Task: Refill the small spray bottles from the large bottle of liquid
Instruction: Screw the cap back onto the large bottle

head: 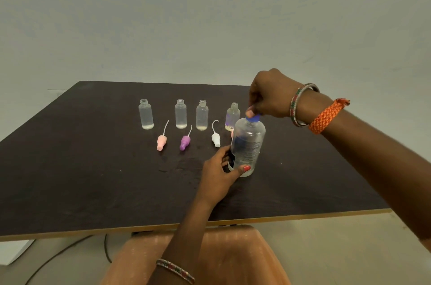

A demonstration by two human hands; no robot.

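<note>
— Standing upright right of centre on the dark table [93,179], the large bottle [248,147] points its blue cap [254,118] up?
— Yes. The left hand [219,172] grips its base; the right hand [268,95] above pinches the cap.

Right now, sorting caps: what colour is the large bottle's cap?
Blue cap, seen in the head view.

The large bottle [247,144] stands upright on the bench [93,168], clear plastic with a dark label and a blue cap [253,119] on its neck. Behind and to its left, four small spray bottles [146,114] [180,113] [202,114] [232,116] stand in a row, uncapped, each with a little liquid at the bottom. The rightmost is just beside the large bottle. Three spray tops lie before them: pink [161,142], purple [185,142], white [216,139].
</note>
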